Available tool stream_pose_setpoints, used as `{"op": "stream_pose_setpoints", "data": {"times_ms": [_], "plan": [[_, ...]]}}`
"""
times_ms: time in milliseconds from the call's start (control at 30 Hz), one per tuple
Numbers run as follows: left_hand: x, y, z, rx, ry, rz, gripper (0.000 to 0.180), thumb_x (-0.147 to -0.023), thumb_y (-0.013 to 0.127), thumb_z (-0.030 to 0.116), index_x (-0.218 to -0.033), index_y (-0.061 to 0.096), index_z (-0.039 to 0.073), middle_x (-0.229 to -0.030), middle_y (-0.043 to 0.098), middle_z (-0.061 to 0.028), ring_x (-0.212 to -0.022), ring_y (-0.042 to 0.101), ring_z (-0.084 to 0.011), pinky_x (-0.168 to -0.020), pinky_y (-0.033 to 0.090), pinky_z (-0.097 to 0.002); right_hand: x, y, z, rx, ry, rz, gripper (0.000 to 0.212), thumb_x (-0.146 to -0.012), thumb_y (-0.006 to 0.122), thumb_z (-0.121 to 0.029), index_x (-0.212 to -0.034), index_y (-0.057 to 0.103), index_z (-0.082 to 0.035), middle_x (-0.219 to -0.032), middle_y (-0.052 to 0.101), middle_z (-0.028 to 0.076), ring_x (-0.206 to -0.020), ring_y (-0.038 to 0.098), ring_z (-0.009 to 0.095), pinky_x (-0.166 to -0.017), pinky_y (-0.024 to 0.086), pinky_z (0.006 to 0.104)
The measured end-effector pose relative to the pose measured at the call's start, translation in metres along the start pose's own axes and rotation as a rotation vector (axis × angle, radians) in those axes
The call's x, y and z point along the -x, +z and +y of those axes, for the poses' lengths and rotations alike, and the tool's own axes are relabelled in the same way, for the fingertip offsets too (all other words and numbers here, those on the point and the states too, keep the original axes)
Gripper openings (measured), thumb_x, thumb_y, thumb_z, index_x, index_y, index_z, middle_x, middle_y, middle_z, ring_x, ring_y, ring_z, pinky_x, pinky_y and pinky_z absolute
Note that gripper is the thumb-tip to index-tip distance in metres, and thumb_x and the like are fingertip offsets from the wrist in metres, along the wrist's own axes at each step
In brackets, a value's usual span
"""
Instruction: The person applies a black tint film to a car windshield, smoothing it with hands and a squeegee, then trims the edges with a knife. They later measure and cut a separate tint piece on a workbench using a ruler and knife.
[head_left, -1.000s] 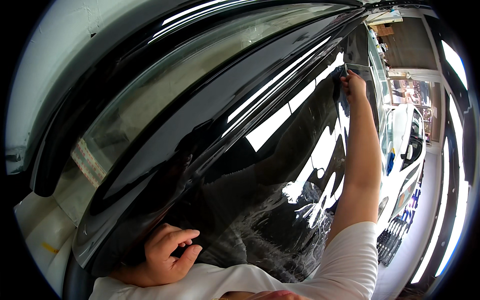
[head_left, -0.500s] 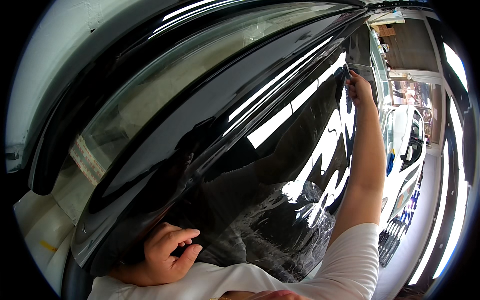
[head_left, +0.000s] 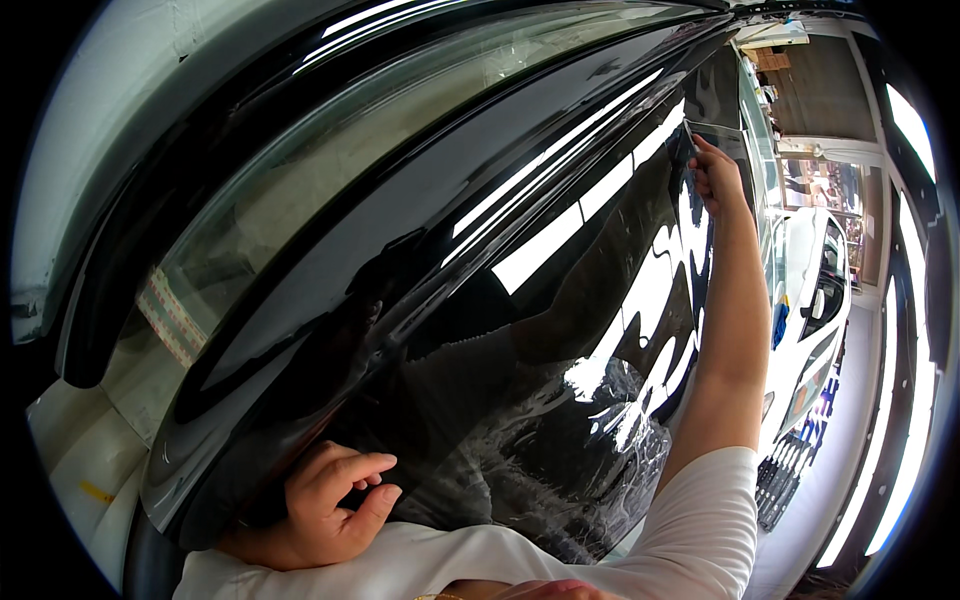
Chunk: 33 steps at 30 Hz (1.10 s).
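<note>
A glossy black car panel (head_left: pixel 330 270) runs diagonally across the view. Over its right part lies a clear, shiny film (head_left: pixel 540 450), flat in places and wrinkled near my body. My right arm is stretched far forward along the panel. At its end, my right hand (head_left: pixel 719 178) is closed, with thumb and forefinger pinching the film's far edge; the exact grip is small in view. Close to my body at the lower left, my left hand (head_left: pixel 335 505) hovers at or rests by the panel's edge. Its fingers are loosely bent, thumb and forefinger apart, holding nothing.
A car window (head_left: pixel 330 190) lies left of the panel, with a striped strip (head_left: pixel 172 318) near its lower end. Off to the right stand a white car (head_left: pixel 808 290) and a dark rack-like object (head_left: pixel 785 480). Bright ceiling lights (head_left: pixel 905 420) line the far right.
My right fingertips have shifted slightly left at the film's far edge, and the film there has changed shape a little. My left hand stays almost in place.
</note>
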<state>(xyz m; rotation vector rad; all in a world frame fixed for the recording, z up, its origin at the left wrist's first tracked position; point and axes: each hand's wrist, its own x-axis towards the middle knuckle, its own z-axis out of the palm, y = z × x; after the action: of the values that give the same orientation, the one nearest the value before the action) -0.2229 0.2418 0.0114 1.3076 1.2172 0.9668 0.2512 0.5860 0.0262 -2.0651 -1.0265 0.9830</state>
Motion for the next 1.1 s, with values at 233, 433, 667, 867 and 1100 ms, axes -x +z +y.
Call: {"op": "stream_pose_setpoints", "data": {"times_ms": [233,433,667,867,1100], "plan": [[0.000,0.000,0.001,-0.006,0.009,-0.003,0.028,-0.072,0.072,0.006,-0.098,0.064,0.003,-0.072,0.058,-0.0042,-0.059,0.051,-0.0120,-0.052,0.043,-0.0224,0.012,0.005,-0.004,0.030,-0.032,-0.070,0.046,-0.086,0.044,-0.003,-0.132,0.049,-0.007,-0.068,0.052,0.001,-0.041,0.031,0.003,-0.035,0.021,0.0182],[0.000,0.000,0.001,-0.003,0.013,0.001,0.028,-0.071,0.072,0.005,-0.098,0.064,0.003,-0.072,0.058,-0.0043,-0.059,0.051,-0.0121,-0.052,0.043,-0.0224,0.023,0.011,-0.006,0.009,-0.038,-0.117,0.045,-0.086,0.044,-0.003,-0.131,0.050,-0.007,-0.067,0.052,0.001,-0.040,0.030,0.003,-0.035,0.020,0.0180],[0.000,-0.002,0.001,0.001,0.014,-0.044,0.024,-0.075,0.068,0.003,-0.097,0.062,0.000,-0.077,0.056,-0.0052,-0.064,0.053,-0.0107,-0.055,0.042,-0.0205,0.030,0.014,-0.007,-0.008,-0.025,-0.182,0.044,-0.087,0.044,-0.003,-0.131,0.050,-0.007,-0.068,0.053,0.001,-0.040,0.030,0.003,-0.035,0.020,0.0179],[0.000,-0.002,0.001,0.001,0.014,-0.040,0.024,-0.075,0.069,0.003,-0.097,0.062,0.000,-0.077,0.056,-0.0053,-0.064,0.052,-0.0107,-0.055,0.042,-0.0206,0.034,0.015,-0.007,0.012,-0.041,-0.271,0.046,-0.084,0.046,-0.003,-0.129,0.053,-0.009,-0.068,0.053,0.002,-0.040,0.030,0.003,-0.036,0.021,0.0186],[-0.001,-0.002,0.002,-0.014,0.013,-0.034,0.023,-0.075,0.069,0.005,-0.097,0.062,0.001,-0.077,0.056,-0.0053,-0.063,0.052,-0.0108,-0.055,0.042,-0.0208,0.040,0.012,-0.007,0.147,-0.081,-0.338,0.047,-0.081,0.047,-0.003,-0.127,0.056,-0.013,-0.068,0.055,0.001,-0.042,0.033,0.003,-0.038,0.023,0.0178]]}}
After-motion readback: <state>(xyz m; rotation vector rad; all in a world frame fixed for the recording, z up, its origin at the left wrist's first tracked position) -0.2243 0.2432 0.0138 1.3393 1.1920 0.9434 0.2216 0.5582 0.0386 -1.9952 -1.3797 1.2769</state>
